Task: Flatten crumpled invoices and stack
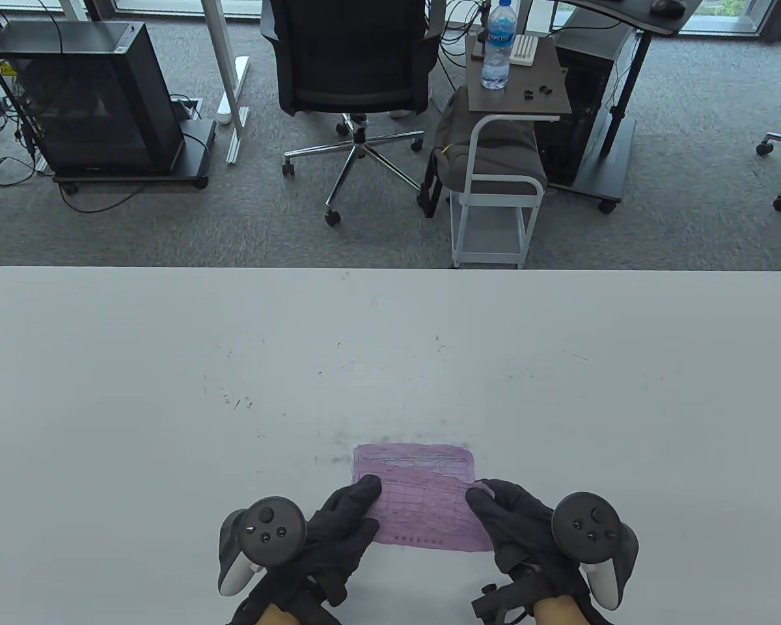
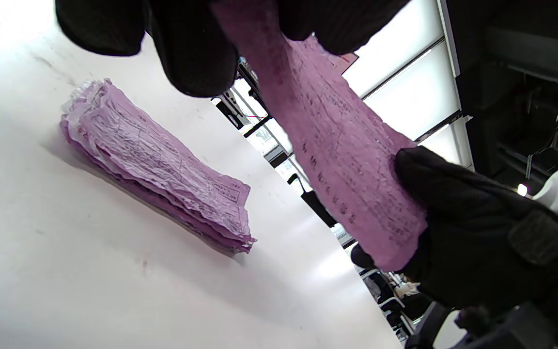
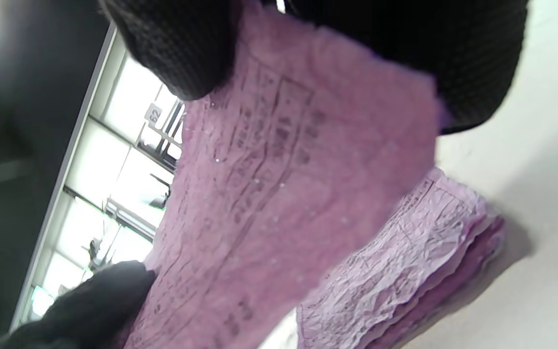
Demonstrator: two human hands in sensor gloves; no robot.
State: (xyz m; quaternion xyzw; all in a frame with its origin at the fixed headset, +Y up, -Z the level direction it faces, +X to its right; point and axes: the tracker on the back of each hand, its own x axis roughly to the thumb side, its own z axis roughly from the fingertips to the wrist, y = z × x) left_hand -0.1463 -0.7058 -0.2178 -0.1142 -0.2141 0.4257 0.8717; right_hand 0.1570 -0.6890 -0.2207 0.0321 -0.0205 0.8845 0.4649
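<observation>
A pink invoice (image 1: 423,504) is held stretched between both hands above the white table (image 1: 169,390), near its front edge. My left hand (image 1: 351,514) pinches its left edge; my right hand (image 1: 494,511) pinches its right edge. The sheet is wrinkled but spread out, as the left wrist view (image 2: 337,145) and the right wrist view (image 3: 279,194) show. Under it lies a stack of flattened pink invoices (image 2: 158,165), whose far edge shows in the table view (image 1: 416,456). The stack also shows in the right wrist view (image 3: 414,257). The held sheet hangs clear of the stack.
Beyond the table's far edge are an office chair (image 1: 355,65), a small side cart (image 1: 504,163) with a water bottle (image 1: 498,45), and a black cabinet (image 1: 91,97).
</observation>
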